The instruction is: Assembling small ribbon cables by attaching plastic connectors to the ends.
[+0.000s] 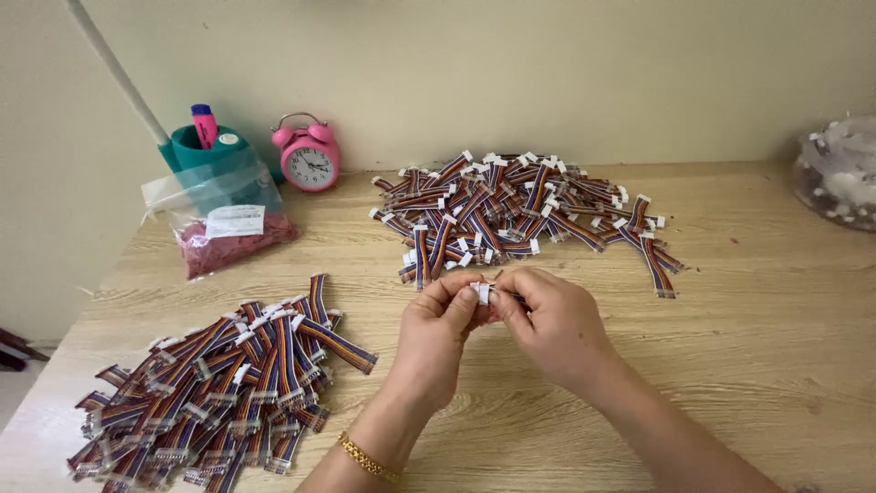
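A small white connector [484, 292] on a short rainbow ribbon cable is pinched between the closed fingertips of the left hand [438, 333] and right hand [552, 324] above the counter [730, 365], apparently mid-fitting, so a firm, aligned press would be called for next.

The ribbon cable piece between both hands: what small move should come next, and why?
Probably press the white connector fully home. Left hand and right hand pinch it together above the wooden table, and the sorted pile shows finished pieces laid aside.
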